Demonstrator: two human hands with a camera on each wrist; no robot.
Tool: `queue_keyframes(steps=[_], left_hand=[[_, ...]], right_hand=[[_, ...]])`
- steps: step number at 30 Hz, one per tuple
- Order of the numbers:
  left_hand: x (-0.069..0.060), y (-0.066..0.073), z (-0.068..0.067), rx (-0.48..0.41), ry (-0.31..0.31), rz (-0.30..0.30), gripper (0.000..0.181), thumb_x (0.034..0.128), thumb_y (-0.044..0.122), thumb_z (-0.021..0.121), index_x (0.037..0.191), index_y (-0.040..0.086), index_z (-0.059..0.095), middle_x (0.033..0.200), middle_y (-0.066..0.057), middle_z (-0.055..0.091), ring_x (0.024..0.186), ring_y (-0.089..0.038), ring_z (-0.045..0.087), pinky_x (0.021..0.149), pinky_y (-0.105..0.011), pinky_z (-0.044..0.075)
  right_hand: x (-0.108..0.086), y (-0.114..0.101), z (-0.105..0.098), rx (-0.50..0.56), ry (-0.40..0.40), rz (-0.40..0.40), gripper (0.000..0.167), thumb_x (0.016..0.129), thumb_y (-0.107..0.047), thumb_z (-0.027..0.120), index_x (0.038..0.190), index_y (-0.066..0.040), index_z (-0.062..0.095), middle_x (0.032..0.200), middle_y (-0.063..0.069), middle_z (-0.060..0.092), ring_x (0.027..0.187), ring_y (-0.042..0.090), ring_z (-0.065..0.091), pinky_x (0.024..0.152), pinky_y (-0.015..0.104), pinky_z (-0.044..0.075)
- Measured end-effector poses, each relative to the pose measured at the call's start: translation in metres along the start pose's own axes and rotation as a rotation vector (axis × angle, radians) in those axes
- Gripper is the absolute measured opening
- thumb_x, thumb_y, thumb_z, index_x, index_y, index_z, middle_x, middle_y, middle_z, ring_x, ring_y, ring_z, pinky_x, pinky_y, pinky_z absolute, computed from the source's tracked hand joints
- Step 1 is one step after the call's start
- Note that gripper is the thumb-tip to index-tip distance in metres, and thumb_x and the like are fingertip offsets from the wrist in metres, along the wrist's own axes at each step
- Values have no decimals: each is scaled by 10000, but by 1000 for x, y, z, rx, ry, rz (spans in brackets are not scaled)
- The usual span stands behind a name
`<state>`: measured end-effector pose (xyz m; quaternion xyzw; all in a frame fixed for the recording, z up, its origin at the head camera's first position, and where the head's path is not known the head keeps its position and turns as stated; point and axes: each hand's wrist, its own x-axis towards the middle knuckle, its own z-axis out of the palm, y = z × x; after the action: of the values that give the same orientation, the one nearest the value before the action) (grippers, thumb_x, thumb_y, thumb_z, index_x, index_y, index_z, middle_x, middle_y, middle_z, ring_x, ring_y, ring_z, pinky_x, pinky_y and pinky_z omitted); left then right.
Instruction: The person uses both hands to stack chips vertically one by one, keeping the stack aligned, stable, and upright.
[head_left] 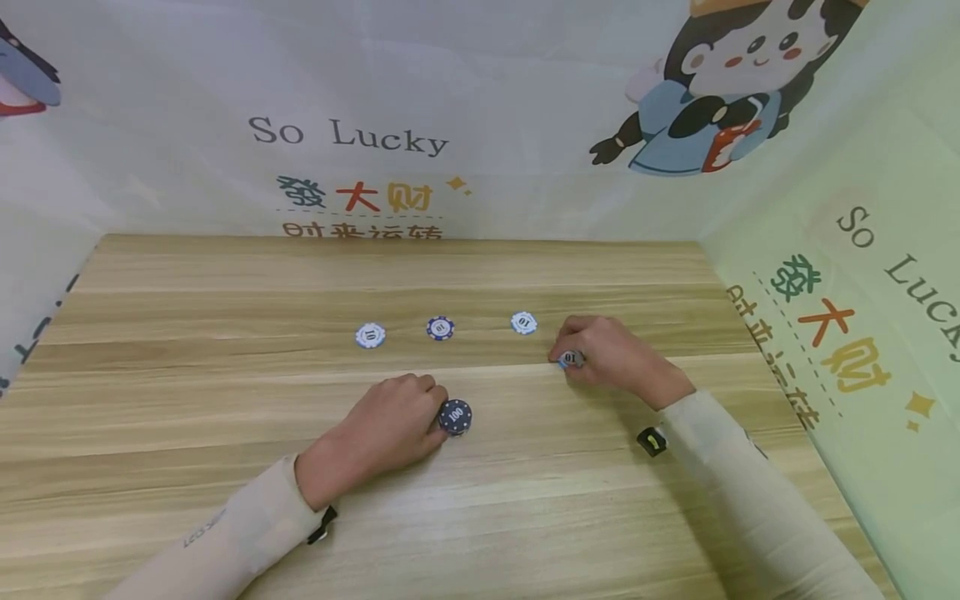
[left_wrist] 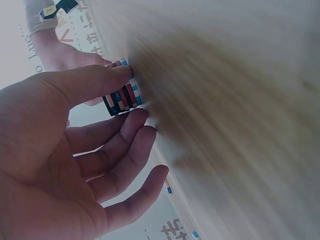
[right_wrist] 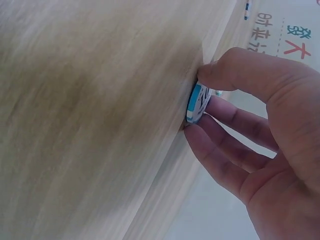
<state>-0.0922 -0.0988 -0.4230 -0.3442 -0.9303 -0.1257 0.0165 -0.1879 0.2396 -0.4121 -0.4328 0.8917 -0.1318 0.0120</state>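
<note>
My left hand [head_left: 390, 418] grips a short stack of poker chips [head_left: 455, 416] between thumb and fingers, near the table's middle. A black chip marked 100 tops it, and in the left wrist view the stack's edge [left_wrist: 125, 97] shows bands of black, red, white and blue. Farther right, my right hand [head_left: 609, 354] pinches a white and light-blue poker chip [head_left: 572, 359] marked 10. In the right wrist view this chip [right_wrist: 198, 102] sits tilted between thumb and fingers, close to the tabletop; whether it touches the wood I cannot tell.
Beyond the hands, three chips lie apart in a row: a light-blue one [head_left: 371, 335] at left, a dark-blue one [head_left: 440, 327] in the middle and a light-blue one [head_left: 524, 322] at right. Printed cloth [head_left: 510, 125] walls the wooden table [head_left: 225, 283] at the back and sides.
</note>
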Motion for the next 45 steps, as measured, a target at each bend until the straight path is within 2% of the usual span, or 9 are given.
queue_keyframes(steps=[10, 17, 29, 45], left_hand=[[0, 1, 0, 1, 0, -3, 259, 909, 169, 852, 1024, -47, 766, 931, -132, 736, 834, -279, 728, 766, -433, 646], [0, 1, -1, 4, -9, -8, 274, 910, 166, 851, 1046, -57, 766, 942, -138, 738, 845, -282, 730, 778, -436, 646], [-1, 1, 0, -3, 2, -6, 259, 911, 154, 846, 1046, -53, 771, 956, -143, 745, 852, -277, 734, 779, -425, 647], [-2, 1, 1, 1, 7, 1, 260, 915, 147, 844, 1053, -60, 771, 985, -162, 755, 875, -288, 744, 787, -421, 651]], right_hand=[[-2, -1, 0, -5, 7, 17, 245, 828, 71, 856, 1031, -66, 852, 1075, 120, 731, 917, 280, 746, 806, 445, 646], [-1, -5, 0, 24, 22, -17, 245, 817, 82, 848, 1020, -56, 843, 1067, 107, 730, 900, 264, 747, 801, 428, 643], [3, -14, 3, 3, 22, -63, 215, 836, 31, 826, 1032, -55, 837, 1079, 118, 728, 864, 257, 750, 773, 429, 639], [16, -40, 1, -48, 0, -109, 173, 872, -41, 852, 1038, -86, 831, 1119, 100, 728, 863, 209, 732, 762, 376, 636]])
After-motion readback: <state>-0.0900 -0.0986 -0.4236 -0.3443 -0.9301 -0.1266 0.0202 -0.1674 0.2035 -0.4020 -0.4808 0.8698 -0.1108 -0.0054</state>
